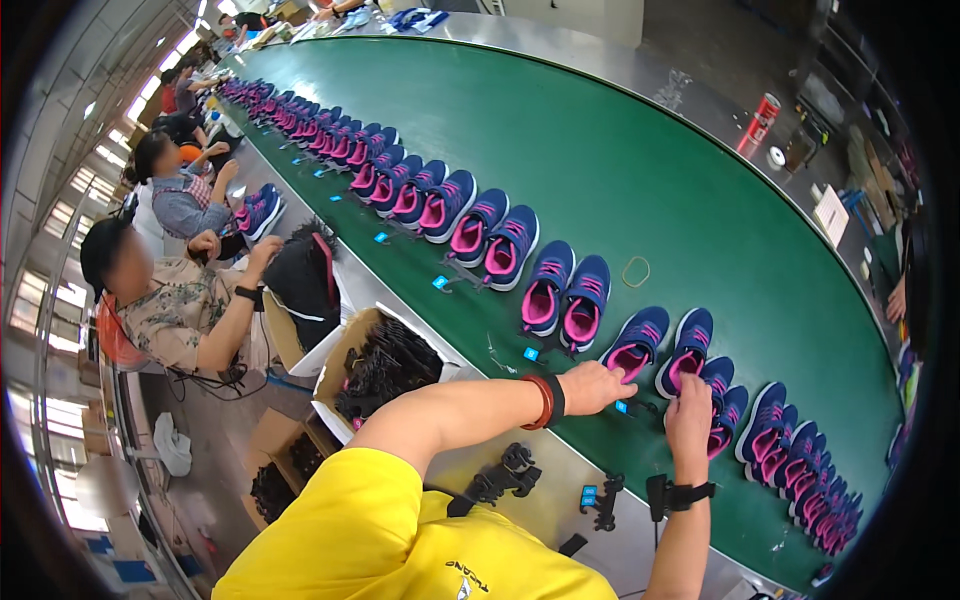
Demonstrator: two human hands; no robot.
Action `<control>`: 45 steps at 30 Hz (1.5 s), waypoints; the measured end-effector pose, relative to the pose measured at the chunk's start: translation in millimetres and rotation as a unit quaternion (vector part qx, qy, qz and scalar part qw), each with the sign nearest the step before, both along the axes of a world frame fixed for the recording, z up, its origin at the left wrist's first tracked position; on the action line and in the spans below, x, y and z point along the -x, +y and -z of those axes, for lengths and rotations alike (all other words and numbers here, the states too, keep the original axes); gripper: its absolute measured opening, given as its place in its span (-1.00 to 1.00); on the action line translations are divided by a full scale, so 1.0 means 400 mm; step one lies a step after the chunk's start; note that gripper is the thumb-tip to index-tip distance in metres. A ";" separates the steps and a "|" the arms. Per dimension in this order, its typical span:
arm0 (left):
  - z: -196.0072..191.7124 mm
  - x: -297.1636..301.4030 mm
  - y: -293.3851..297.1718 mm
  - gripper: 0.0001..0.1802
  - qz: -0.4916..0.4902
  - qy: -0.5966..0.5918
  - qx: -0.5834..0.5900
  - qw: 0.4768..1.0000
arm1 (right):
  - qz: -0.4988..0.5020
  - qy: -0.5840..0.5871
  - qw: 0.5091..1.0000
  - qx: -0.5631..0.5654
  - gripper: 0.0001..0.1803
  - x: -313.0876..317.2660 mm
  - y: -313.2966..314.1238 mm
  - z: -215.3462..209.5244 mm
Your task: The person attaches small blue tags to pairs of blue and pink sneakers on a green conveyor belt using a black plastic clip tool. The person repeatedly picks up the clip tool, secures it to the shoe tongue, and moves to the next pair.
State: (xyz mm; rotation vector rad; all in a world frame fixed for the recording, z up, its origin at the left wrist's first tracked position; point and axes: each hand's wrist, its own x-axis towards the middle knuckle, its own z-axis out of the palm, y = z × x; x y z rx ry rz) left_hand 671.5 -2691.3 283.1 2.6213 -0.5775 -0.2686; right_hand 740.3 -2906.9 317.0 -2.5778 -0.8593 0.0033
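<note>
A pair of navy sneakers with pink lining stands in front of me on the green conveyor belt (720, 240). My left hand (597, 387) is closed at the heel of the left sneaker (640, 335), thumb and fingers drawn together there. At the heel of the right sneaker (691, 335), my right hand (690, 412) grips the collar, its fingertips partly inside the opening. Between the two hands a dark plastic shoe hanger with a blue tag (622, 407) lies low beside the heels. My fingers partly hide both heels.
More sneaker pairs (508, 245) line the belt on both sides. Black hangers (505, 475) lie on the metal ledge at my front. Left of me are boxes of black hangers (390, 365) and a seated co-worker (170, 300). A rubber band (636, 271) and a red can (760, 122) are farther off.
</note>
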 end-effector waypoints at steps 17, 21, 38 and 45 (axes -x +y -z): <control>0.006 0.009 0.066 -0.63 -0.118 0.086 0.054 0.988 | -0.146 -0.040 0.982 0.113 -0.74 0.002 0.035 0.043; 0.006 0.013 0.074 -0.66 -0.130 0.086 0.056 0.986 | -0.152 -0.064 0.979 0.116 -0.76 0.004 0.049 0.037; 0.002 0.011 0.048 -0.75 -0.140 0.087 0.034 0.986 | -0.181 -0.095 0.975 0.092 -0.78 -0.015 0.051 0.019; -0.008 0.011 0.039 -0.78 -0.139 0.107 0.020 0.984 | -0.183 -0.088 0.976 0.073 -0.85 -0.007 0.047 0.015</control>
